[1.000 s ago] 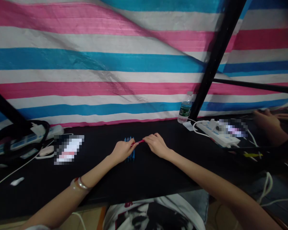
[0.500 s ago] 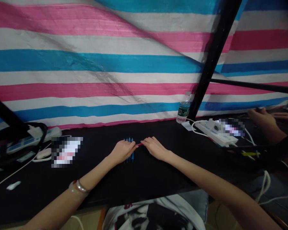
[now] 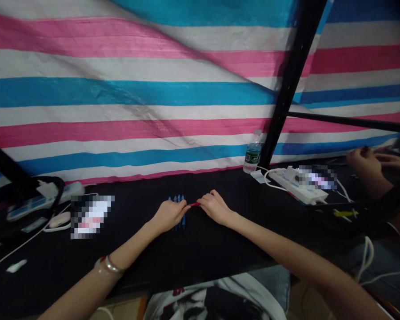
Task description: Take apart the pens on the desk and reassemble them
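A slim red pen point(image 3: 195, 204) is stretched sideways between my two hands, just above the black table. My left hand point(image 3: 169, 215) pinches its left end, with the fingers closed. At the other end, my right hand point(image 3: 216, 208) is closed on the pen too, its fingertips covering that end. Several blue pens point(image 3: 183, 218) lie side by side on the table under my left hand, which hides their middles. Only their tips and lower ends show.
A water bottle point(image 3: 252, 152) stands by the black post point(image 3: 282, 106). Power strips point(image 3: 300, 186) with cables lie at both sides, each near a blurred phone point(image 3: 93, 217). A small white object point(image 3: 16, 266) is at left. Another person's hands point(image 3: 365, 162) are at far right.
The view has shifted slightly. Both hands keep hold of the red pen in nearly the same place, and the blue pens remain in their row.
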### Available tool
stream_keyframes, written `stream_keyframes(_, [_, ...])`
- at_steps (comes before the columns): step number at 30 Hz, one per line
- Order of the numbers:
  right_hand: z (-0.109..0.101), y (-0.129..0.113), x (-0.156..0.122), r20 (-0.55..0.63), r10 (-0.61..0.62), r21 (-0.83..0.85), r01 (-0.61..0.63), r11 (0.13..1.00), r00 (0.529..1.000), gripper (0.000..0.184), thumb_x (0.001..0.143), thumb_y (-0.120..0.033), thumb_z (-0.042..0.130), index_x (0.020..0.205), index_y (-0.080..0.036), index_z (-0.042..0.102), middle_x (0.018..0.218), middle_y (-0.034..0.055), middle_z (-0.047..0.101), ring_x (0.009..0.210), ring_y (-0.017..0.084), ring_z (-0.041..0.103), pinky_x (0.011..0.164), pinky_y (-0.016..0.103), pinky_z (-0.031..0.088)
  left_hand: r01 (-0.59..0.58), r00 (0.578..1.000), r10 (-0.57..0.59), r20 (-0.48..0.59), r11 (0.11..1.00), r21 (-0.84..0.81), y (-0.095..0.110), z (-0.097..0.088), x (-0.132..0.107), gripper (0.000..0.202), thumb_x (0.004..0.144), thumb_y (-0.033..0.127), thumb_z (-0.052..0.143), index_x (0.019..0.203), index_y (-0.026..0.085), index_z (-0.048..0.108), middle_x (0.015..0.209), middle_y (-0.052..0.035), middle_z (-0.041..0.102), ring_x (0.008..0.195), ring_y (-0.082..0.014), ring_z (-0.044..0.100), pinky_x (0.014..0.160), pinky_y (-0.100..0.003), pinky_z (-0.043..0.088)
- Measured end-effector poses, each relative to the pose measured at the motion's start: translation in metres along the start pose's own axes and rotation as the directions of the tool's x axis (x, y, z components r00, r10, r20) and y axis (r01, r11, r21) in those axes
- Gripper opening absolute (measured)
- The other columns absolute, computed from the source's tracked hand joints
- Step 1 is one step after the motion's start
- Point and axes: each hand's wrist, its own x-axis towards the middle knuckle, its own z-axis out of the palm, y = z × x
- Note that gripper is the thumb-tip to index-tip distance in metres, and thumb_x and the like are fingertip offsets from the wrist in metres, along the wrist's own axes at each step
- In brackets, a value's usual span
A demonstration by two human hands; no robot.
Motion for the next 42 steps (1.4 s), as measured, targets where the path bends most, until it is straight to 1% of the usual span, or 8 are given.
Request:
stream_keyframes(4, [-0.0048, -0.0017, -0.0011, -0.055, 0.014, -0.051, -0.016, 0.999, 0.998, 0.015, 0.086, -0.013, 0.042, 0.083, -0.017, 0.056, 0.078, 0.0050, 0.056, 0.076, 0.018, 0.048, 0.070, 0.031, 0.030, 0.067, 0.998, -0.067, 0.001, 0.994, -0.084, 0.0012, -0.0025, -0.0005, 0.041, 0.093, 0.039, 0.020, 0.081, 0.017, 0.052, 0.054, -0.0005, 0.053, 0.052, -0.0155, 0.055, 0.048, -0.023, 0.028])
stream_keyframes(10, [-0.0034, 0.0012, -0.0038, -0.074, 0.035, 0.118, -0.027, 0.993, 0.997, 0.029, 0.084, -0.020, 0.048, 0.113, -0.016, 0.051, 0.096, 0.0096, 0.055, 0.088, 0.020, 0.049, 0.074, 0.032, 0.036, 0.073, 0.996, -0.079, -0.037, 0.987, -0.146, 0.0020, -0.0011, -0.0021, 0.041, 0.093, 0.041, 0.021, 0.079, 0.018, 0.052, 0.055, 0.0002, 0.053, 0.053, -0.0145, 0.055, 0.049, -0.023, 0.028])
stream_keyframes(14, [-0.0071, 0.0010, -0.0046, -0.062, 0.034, 0.194, -0.021, 0.981, 0.997, 0.032, 0.088, -0.030, 0.043, 0.117, -0.017, 0.049, 0.106, 0.0110, 0.054, 0.094, 0.020, 0.050, 0.079, 0.034, 0.036, 0.084, 0.994, -0.094, -0.050, 0.981, -0.176, 0.0018, 0.0004, -0.0026, 0.042, 0.093, 0.041, 0.021, 0.078, 0.018, 0.052, 0.054, 0.0008, 0.052, 0.052, -0.0135, 0.054, 0.049, -0.022, 0.028])
stream_keyframes(18, [-0.0093, -0.0010, -0.0041, -0.041, 0.011, 0.219, -0.002, 0.976, 0.999, 0.026, 0.090, -0.020, 0.036, 0.110, -0.017, 0.053, 0.102, 0.0091, 0.058, 0.094, 0.018, 0.051, 0.080, 0.032, 0.035, 0.094, 0.992, -0.105, -0.063, 0.981, -0.167, 0.0005, 0.0012, -0.0025, 0.042, 0.093, 0.040, 0.021, 0.077, 0.018, 0.052, 0.057, 0.0004, 0.053, 0.055, -0.0139, 0.055, 0.051, -0.023, 0.029])
stream_keyframes(27, [-0.0013, 0.0024, -0.0021, -0.060, 0.008, 0.259, 0.007, 0.966, 0.998, 0.013, 0.084, -0.012, 0.044, 0.094, -0.017, 0.051, 0.089, 0.0061, 0.059, 0.082, 0.017, 0.052, 0.073, 0.029, 0.035, 0.087, 0.994, -0.098, -0.054, 0.980, -0.179, 0.0012, 0.0016, -0.0025, 0.043, 0.093, 0.040, 0.021, 0.074, 0.018, 0.052, 0.055, 0.0004, 0.052, 0.055, -0.0139, 0.054, 0.051, -0.023, 0.028])
stream_keyframes(34, [-0.0017, 0.0012, -0.0039, -0.085, 0.030, 0.270, -0.006, 0.963, 0.996, 0.022, 0.087, -0.026, 0.046, 0.106, -0.017, 0.051, 0.097, 0.0076, 0.061, 0.086, 0.018, 0.054, 0.079, 0.032, 0.036, 0.091, 0.993, -0.103, -0.057, 0.979, -0.184, 0.0008, 0.0000, -0.0023, 0.042, 0.093, 0.039, 0.021, 0.075, 0.018, 0.052, 0.056, 0.0006, 0.052, 0.055, -0.0134, 0.054, 0.051, -0.023, 0.028])
stream_keyframes(38, [-0.0051, -0.0013, -0.0043, -0.077, 0.019, 0.245, 0.000, 0.970, 0.997, 0.025, 0.091, -0.022, 0.036, 0.109, -0.017, 0.053, 0.096, 0.0080, 0.060, 0.086, 0.018, 0.053, 0.078, 0.031, 0.036, 0.091, 0.993, -0.103, -0.055, 0.978, -0.188, 0.0008, -0.0004, -0.0022, 0.041, 0.093, 0.039, 0.021, 0.075, 0.019, 0.052, 0.056, 0.0008, 0.052, 0.054, -0.0132, 0.053, 0.051, -0.022, 0.028])
stream_keyframes(42, [-0.0061, -0.0011, -0.0037, -0.081, 0.006, 0.247, 0.015, 0.969, 0.997, 0.021, 0.090, -0.021, 0.039, 0.102, -0.017, 0.055, 0.095, 0.0083, 0.060, 0.085, 0.018, 0.053, 0.076, 0.031, 0.035, 0.093, 0.993, -0.104, -0.055, 0.980, -0.178, 0.0003, 0.0005, -0.0021, 0.041, 0.093, 0.039, 0.021, 0.075, 0.019, 0.052, 0.056, 0.0010, 0.052, 0.054, -0.0133, 0.053, 0.051, -0.022, 0.027])
